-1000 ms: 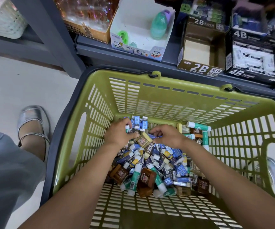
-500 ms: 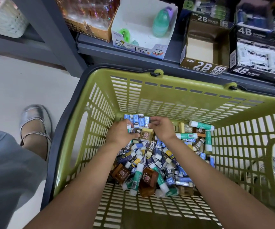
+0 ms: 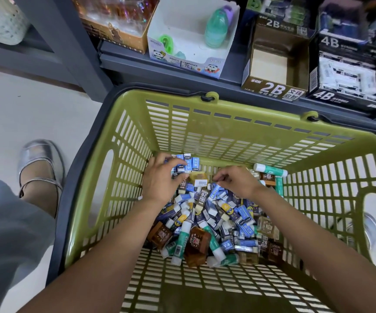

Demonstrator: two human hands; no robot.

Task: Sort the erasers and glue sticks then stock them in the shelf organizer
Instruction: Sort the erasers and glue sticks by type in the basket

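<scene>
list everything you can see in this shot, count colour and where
basket: one, olive green, on the floor below the shelf
erasers: too many to count, mostly blue and white sleeves, some brown, piled in the basket
glue sticks: several, green with white caps, in the pile and by the basket's right wall
2B box: one, brown, open on the shelf
4B box: one, black, right of the 2B box
pencil sharpener box: one, white, on the shelf
shoe: one, silver, on the floor at left
left hand: holds blue erasers
right hand: fingers curled over the pile
</scene>
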